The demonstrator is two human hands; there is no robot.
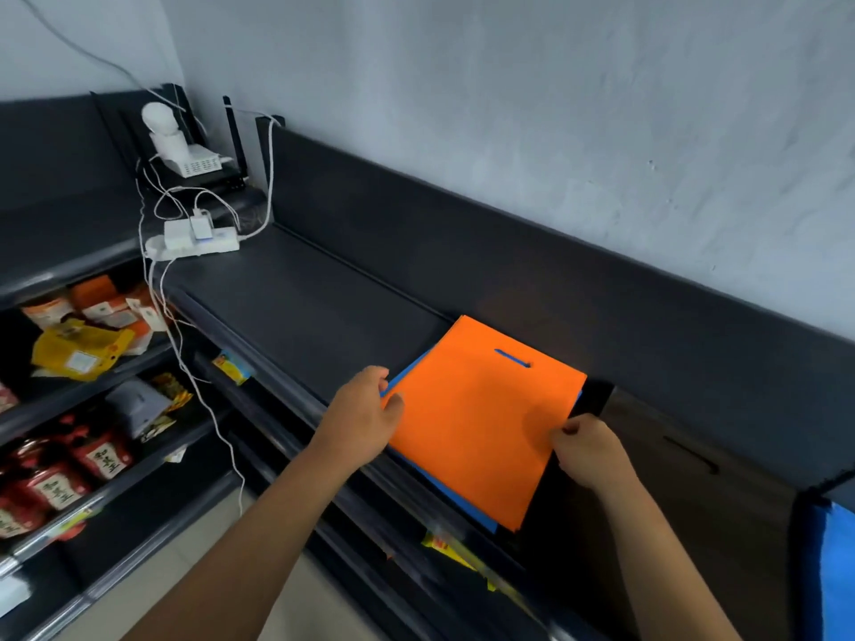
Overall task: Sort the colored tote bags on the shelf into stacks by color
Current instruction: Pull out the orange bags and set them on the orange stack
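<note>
1. One orange bag (481, 423) lies flat on top of a pile on the dark shelf (296, 307), against its back wall; a slot handle is cut near its far edge, and blue shows through the slot.
2. One blue bag (444, 490) lies right under it, showing as a strip along the left and near edges.
3. Something black (594, 397) shows beneath at the right edge of the pile; I cannot tell how many layers it has.
4. One more piece of blue fabric (837, 571) sits at the far right, cut off by the frame edge.
5. Two hands. The left hand (365, 418) holds the pile's left corner, thumb on the orange bag and fingers curled at the blue edge. The right hand (587, 451) pinches the orange bag's right edge between thumb and curled fingers.
6. One white power strip (194, 240) with plugged adapters lies at the shelf's far end, well apart from the bags; a white device (185, 155) stands behind it, with several white cables (217, 437) hanging down.
7. Lower shelves at the left hold snack packs (74, 344): yellow, orange and red, too many and too overlapped to count. The red packs carry white labels with dark characters, not readable.
</note>
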